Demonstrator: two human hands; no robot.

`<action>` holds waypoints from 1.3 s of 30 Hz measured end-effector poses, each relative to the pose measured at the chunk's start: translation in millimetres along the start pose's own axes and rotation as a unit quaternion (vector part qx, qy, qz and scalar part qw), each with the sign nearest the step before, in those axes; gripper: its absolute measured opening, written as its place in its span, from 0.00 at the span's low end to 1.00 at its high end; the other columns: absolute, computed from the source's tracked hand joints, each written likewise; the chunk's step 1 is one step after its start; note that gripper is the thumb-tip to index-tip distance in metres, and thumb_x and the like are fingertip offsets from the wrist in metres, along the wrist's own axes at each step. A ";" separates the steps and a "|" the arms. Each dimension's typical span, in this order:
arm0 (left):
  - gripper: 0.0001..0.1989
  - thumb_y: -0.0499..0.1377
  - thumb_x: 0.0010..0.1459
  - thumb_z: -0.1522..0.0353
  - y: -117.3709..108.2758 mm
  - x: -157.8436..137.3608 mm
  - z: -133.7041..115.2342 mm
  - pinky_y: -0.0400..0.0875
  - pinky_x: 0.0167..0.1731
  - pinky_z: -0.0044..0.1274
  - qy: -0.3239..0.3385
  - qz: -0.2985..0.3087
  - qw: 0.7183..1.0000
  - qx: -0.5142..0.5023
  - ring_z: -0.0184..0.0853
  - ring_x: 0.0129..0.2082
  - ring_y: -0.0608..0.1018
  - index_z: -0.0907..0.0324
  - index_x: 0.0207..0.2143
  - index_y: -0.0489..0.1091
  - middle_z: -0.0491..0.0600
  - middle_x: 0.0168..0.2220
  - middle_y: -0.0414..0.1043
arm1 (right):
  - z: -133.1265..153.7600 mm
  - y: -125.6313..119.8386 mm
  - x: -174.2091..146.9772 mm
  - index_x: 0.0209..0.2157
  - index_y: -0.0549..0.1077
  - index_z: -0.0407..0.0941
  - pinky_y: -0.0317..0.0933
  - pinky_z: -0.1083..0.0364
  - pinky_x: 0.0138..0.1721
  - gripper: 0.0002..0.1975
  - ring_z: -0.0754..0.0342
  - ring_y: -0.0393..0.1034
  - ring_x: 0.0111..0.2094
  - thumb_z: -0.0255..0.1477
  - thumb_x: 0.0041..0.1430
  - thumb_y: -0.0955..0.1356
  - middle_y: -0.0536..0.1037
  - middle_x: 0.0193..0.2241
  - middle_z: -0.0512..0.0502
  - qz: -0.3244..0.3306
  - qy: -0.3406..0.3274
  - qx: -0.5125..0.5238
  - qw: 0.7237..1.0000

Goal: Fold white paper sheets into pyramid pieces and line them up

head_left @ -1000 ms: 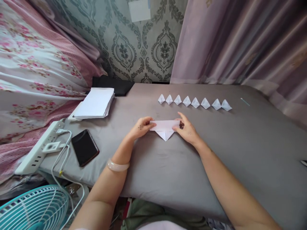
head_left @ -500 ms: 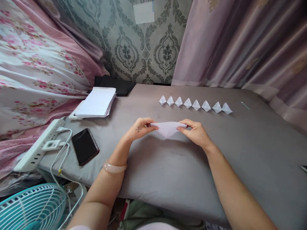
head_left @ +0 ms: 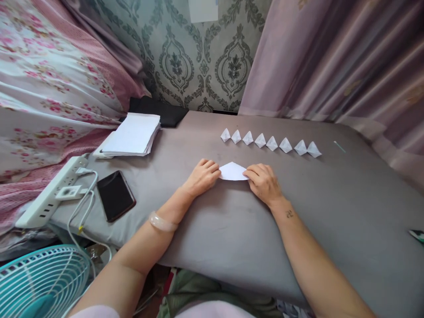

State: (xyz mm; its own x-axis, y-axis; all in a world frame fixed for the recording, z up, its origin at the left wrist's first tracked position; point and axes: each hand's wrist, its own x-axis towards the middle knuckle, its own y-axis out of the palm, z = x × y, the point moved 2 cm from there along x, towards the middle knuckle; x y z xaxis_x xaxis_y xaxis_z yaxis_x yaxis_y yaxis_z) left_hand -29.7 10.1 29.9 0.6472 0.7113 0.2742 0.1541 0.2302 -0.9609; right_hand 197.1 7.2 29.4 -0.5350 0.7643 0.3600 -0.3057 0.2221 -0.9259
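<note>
A folded piece of white paper is stretched between my two hands at the middle of the grey-covered table. Its pointed side faces away from me and its long straight edge faces me. My left hand pinches the left corner, fingers curled over it. The right corner is gripped by my right hand, whose thumb is mostly hidden. Beyond the hands stands a row of several small folded paper shapes, each with a pointed top.
At the back left lies a stack of white paper beside a black flat item. Left of my arm are a phone and a power strip with white cables. A blue fan stands lower left. A thin stick lies right.
The folded paper has been turned over so its point now faces away instead of toward me. Both hands have rolled palm-down and still hold its corners.
</note>
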 end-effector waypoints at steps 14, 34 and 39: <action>0.10 0.58 0.58 0.64 11.0 -5.9 9.7 0.68 0.39 0.27 -0.232 0.023 0.935 -0.266 0.37 0.37 0.73 0.60 0.33 0.76 0.53 0.35 0.72 | -17.9 3.8 -3.8 0.30 0.78 0.46 0.61 0.55 0.39 0.11 0.55 0.70 0.35 0.36 0.57 0.66 0.75 0.39 0.47 0.068 0.244 0.210 0.944; 0.11 0.59 0.55 0.64 12.2 -3.8 15.8 0.67 0.38 0.27 -0.331 0.028 0.892 -0.305 0.34 0.32 0.71 0.63 0.26 0.74 0.52 0.32 0.69 | -26.2 8.4 3.0 0.20 0.73 0.44 0.60 0.53 0.43 0.13 0.53 0.68 0.36 0.35 0.53 0.67 0.73 0.38 0.44 0.076 0.300 0.207 0.928; 0.11 0.58 0.55 0.65 14.3 -2.4 17.7 0.67 0.40 0.28 -0.333 0.039 0.888 -0.316 0.33 0.32 0.70 0.63 0.25 0.73 0.51 0.31 0.68 | -26.9 12.7 0.8 0.21 0.74 0.44 0.60 0.53 0.43 0.13 0.54 0.68 0.35 0.37 0.54 0.67 0.72 0.37 0.45 0.063 0.278 0.200 0.937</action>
State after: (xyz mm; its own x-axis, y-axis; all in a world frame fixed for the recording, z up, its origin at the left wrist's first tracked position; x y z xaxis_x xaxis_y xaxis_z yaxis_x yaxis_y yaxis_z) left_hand -42.2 23.4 16.1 0.1214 0.9920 -0.0344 0.6518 -0.1059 -0.7509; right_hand 214.0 26.9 14.8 -0.1275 0.9913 0.0326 -0.5983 -0.0506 -0.7997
